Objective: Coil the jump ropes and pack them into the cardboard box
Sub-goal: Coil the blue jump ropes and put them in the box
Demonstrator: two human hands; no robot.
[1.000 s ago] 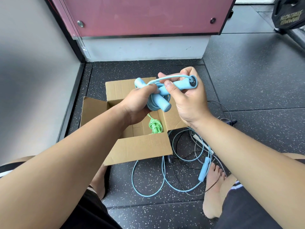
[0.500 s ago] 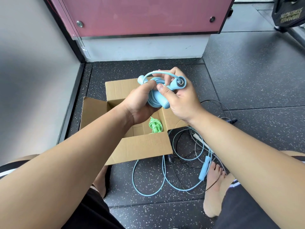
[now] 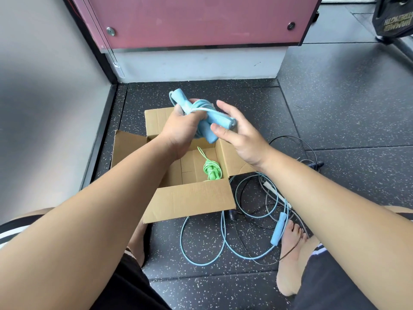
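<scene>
My left hand [image 3: 182,128] grips a coiled light-blue jump rope [image 3: 201,115] with its two foam handles, held above the open cardboard box [image 3: 190,200]. My right hand [image 3: 237,133] hovers just right of the bundle with fingers spread, thumb near a handle end, holding nothing. A coiled green jump rope [image 3: 211,170] lies on the box floor near the right wall. On the floor right of the box lies a loose light-blue rope [image 3: 277,229] with one handle showing, tangled with a black rope [image 3: 290,139].
The box sits on dark speckled rubber floor [image 3: 335,108] in a corner, with a grey wall at left and a pink panel [image 3: 201,19] behind. My bare feet [image 3: 290,253] rest near the loose ropes. A black weight plate [image 3: 393,16] stands at far right.
My right hand has let go of the blue handle and opened. My left hand has turned the coiled bundle, so one handle now points up and away.
</scene>
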